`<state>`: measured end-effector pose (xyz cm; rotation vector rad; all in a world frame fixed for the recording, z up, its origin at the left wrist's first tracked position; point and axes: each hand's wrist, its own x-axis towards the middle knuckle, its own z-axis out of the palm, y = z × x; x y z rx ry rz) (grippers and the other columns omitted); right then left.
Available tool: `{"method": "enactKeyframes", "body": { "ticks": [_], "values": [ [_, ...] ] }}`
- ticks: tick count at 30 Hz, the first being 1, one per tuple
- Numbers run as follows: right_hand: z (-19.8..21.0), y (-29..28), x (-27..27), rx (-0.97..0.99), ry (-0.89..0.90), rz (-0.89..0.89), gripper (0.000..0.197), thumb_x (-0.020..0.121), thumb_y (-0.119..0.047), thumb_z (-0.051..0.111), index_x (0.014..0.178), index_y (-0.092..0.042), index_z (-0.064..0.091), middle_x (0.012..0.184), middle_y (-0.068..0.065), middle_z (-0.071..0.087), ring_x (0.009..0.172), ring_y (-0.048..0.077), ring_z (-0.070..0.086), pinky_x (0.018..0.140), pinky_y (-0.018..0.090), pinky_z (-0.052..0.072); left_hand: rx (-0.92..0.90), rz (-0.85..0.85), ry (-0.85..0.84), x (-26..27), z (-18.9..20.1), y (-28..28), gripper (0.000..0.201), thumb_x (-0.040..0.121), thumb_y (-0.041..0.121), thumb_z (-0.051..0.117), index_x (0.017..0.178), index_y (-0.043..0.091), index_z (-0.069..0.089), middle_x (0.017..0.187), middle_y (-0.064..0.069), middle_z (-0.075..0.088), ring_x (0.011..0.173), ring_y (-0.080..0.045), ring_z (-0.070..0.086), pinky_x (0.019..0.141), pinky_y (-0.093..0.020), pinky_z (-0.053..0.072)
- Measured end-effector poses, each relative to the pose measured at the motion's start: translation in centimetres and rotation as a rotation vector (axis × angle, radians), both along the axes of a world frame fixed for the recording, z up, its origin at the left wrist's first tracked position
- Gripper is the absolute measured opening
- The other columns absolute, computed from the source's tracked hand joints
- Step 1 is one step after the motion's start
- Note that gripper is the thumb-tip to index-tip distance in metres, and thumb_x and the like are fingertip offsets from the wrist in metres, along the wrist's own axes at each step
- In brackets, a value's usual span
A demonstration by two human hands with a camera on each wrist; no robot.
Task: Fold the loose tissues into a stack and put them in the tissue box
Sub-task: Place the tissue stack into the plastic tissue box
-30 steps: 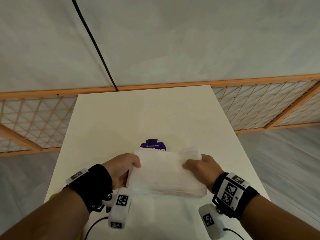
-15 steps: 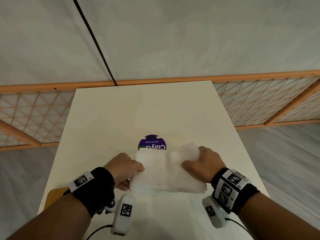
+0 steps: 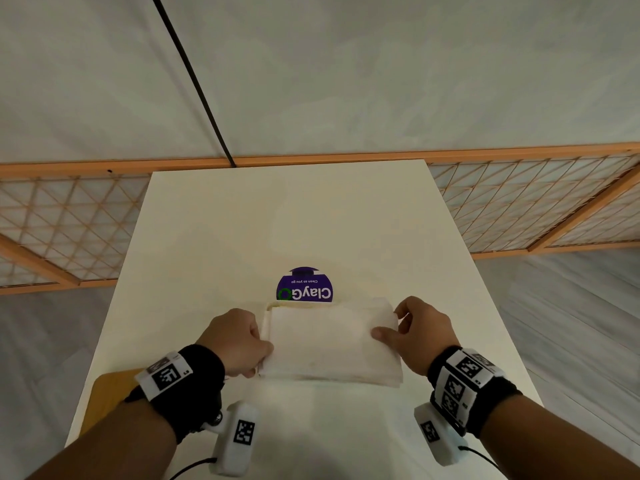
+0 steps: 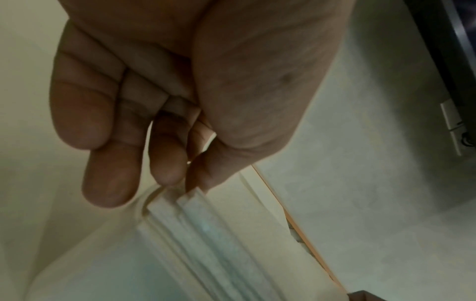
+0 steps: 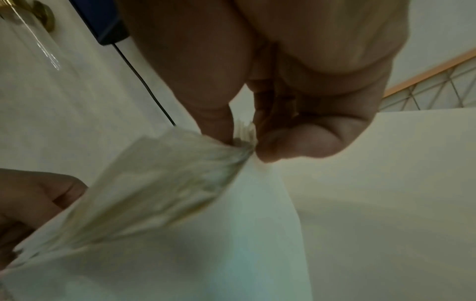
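Both my hands hold a thick stack of folded white paper tissues (image 3: 330, 344) just above the cream-white rectangular surface (image 3: 242, 223), near its front edge. My left hand (image 3: 237, 341) grips the stack's left end, fingers curled around it; from the left wrist view, my left fingertips (image 4: 167, 163) sit right at the layered edges of the tissues (image 4: 206, 234), thumb on one side and fingers on the other. My right hand (image 3: 420, 332) pinches the stack's right end, thumb lying on top and fingers curled behind; the right wrist view shows the thumb and a finger squeezing the bunched corner of the tissues (image 5: 180, 173) tightly, the layers fanning out from that pinch. Just beyond the stack, partly hidden by its far edge, stands a round purple tissue box (image 3: 304, 289) with white lettering on its label, which reads upside down from where I look. Whether the stack touches the box I cannot tell. Behind the surface runs an orange wooden lattice railing (image 3: 69, 220), and a thin black cable (image 3: 194, 81) slants down the pale wall to the surface's far edge.
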<state>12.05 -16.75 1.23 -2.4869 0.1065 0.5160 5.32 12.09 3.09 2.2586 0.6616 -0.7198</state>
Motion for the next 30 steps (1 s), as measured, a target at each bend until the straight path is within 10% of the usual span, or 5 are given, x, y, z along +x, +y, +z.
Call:
{"method": "enactKeyframes", "body": {
  "ticks": [6,9,13,21,30],
  "values": [
    [-0.9,0.3,0.3,-0.095,0.013,0.062,0.044,0.080,-0.051,0.079,0.075,-0.019,0.049,0.076,-0.004,0.059,0.068,0.011,0.050,0.056,0.025,0.036,0.166,-0.164,-0.129,-0.3,-0.8,0.3,0.036,0.074,0.033,0.077,0.087,0.021,0.046,0.086,0.005,0.063,0.078,-0.018,0.064,0.061,-0.028,0.043],
    [-0.9,0.6,0.6,-0.124,0.027,0.123,0.047,0.080,-0.053,0.079,0.073,-0.021,0.046,0.077,-0.004,0.056,0.068,0.012,0.048,0.058,0.027,0.036,0.199,-0.484,-0.411,0.0,-0.8,-0.7,0.055,0.066,0.047,0.078,0.103,0.027,0.044,0.110,0.012,0.045,0.105,-0.017,0.048,0.087,-0.031,0.042],
    [-0.7,1.0,1.0,-0.160,0.039,0.140,0.053,0.074,-0.058,0.082,0.076,-0.022,0.044,0.086,-0.002,0.054,0.081,0.018,0.052,0.067,0.030,0.039,0.282,-0.844,-0.347,1.2,-1.5,-1.8,0.090,0.068,0.069,0.073,0.141,0.029,0.039,0.151,0.014,0.022,0.146,-0.014,0.013,0.122,-0.038,0.013],
    [-0.3,0.8,1.5,-0.070,-0.057,0.174,0.052,0.074,-0.051,0.086,0.082,-0.025,0.042,0.094,-0.005,0.050,0.083,0.018,0.051,0.069,0.029,0.040,0.311,-0.805,-0.183,2.2,-1.8,-0.4,0.095,0.063,0.078,0.073,0.138,0.026,0.045,0.156,0.008,0.008,0.140,-0.020,0.025,0.111,-0.040,0.037],
    [0.9,0.6,0.2,-0.222,0.117,0.642,0.090,0.056,-0.062,0.090,0.128,-0.032,0.044,0.160,-0.013,0.000,0.121,0.025,0.052,0.100,0.032,0.049,0.309,-0.783,-0.119,1.6,-1.7,0.9,0.089,0.059,0.055,0.083,0.131,0.015,0.048,0.147,0.005,0.022,0.130,-0.014,0.036,0.101,-0.030,0.047]
  ]
}}
